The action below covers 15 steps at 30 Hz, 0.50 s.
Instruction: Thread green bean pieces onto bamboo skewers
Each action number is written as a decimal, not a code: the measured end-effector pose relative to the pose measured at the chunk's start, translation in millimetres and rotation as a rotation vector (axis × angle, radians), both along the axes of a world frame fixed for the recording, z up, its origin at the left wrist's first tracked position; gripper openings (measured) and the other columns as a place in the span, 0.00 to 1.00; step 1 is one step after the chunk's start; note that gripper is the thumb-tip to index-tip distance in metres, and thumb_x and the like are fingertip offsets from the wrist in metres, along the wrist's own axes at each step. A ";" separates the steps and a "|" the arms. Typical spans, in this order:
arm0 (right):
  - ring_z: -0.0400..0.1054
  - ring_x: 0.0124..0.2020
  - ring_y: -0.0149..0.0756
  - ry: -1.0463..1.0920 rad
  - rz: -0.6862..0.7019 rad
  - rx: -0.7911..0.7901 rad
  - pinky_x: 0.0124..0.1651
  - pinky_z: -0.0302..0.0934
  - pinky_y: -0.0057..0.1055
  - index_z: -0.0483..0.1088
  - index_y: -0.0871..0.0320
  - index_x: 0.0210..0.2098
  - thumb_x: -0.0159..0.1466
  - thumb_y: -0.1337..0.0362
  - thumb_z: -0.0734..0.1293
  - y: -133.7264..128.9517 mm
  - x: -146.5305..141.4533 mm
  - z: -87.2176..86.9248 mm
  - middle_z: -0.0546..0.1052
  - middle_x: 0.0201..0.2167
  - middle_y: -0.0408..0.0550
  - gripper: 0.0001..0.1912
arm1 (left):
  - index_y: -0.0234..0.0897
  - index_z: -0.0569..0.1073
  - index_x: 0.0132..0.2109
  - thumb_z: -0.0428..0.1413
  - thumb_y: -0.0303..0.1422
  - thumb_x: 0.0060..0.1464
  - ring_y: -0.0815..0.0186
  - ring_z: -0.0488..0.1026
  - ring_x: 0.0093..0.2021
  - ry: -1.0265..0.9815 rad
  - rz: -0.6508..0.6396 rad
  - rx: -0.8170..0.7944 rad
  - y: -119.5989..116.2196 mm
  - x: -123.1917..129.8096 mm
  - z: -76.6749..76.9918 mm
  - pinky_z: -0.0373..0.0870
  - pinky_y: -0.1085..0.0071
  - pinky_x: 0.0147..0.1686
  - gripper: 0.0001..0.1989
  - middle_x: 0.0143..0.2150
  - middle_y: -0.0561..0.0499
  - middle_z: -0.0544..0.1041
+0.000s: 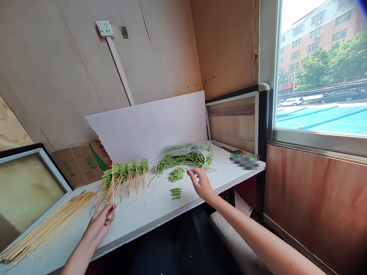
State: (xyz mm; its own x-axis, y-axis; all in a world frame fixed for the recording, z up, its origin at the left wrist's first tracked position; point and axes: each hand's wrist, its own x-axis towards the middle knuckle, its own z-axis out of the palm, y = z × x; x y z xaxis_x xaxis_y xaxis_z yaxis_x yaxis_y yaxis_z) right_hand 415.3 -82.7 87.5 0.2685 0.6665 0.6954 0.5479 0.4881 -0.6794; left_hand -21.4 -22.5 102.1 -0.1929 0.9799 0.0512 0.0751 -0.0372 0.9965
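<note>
Pinching skewer (pixel 113 188), bean piece (pixel 188 170); both partly hidden

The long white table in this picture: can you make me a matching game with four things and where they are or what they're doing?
1. Clear plastic bag of long green beans
2. Loose pile of thin tan wooden sticks
3. White rectangular wall socket
4. Person's bare right hand

A. High on the beige wall
B. Pinching a small green piece
C. Right in front of the upright white board
D. Toward the picture's left edge

Pairs: 1-C, 2-D, 3-A, 4-B
</note>
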 end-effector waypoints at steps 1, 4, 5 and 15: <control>0.69 0.47 0.49 0.017 0.020 -0.017 0.50 0.64 0.44 0.75 0.52 0.41 0.76 0.48 0.59 3.1 -6.6 2.8 0.81 0.42 0.52 0.19 | 0.35 0.78 0.32 0.66 0.43 0.48 0.74 0.58 0.22 -0.122 -0.104 -0.037 -7.6 12.9 -6.5 0.58 0.76 0.19 0.14 0.27 0.53 0.68; 0.71 0.46 0.48 0.085 0.079 -0.082 0.45 0.64 0.41 0.76 0.53 0.39 0.74 0.45 0.60 13.2 -21.3 10.6 0.82 0.42 0.53 0.22 | 0.35 0.79 0.35 0.68 0.35 0.51 0.76 0.57 0.24 -0.359 -0.245 -0.111 -33.8 44.5 -23.9 0.60 0.78 0.21 0.09 0.34 0.51 0.71; 0.72 0.45 0.48 0.115 0.109 -0.110 0.44 0.64 0.41 0.76 0.54 0.39 0.74 0.44 0.61 15.9 -25.0 12.1 0.82 0.41 0.53 0.22 | 0.35 0.80 0.37 0.70 0.34 0.52 0.76 0.58 0.24 -0.412 -0.301 -0.137 -42.6 52.2 -30.0 0.62 0.78 0.22 0.09 0.36 0.50 0.71; 0.74 0.37 0.43 0.480 0.354 -0.407 0.38 0.64 0.35 0.81 0.59 0.38 0.58 0.34 0.72 27.7 -40.5 -35.3 0.82 0.35 0.52 0.32 | 0.32 0.84 0.45 0.74 0.47 0.48 0.72 0.66 0.31 -0.319 -0.452 -0.111 -93.0 64.7 -81.3 0.69 0.73 0.37 0.25 0.39 0.47 0.76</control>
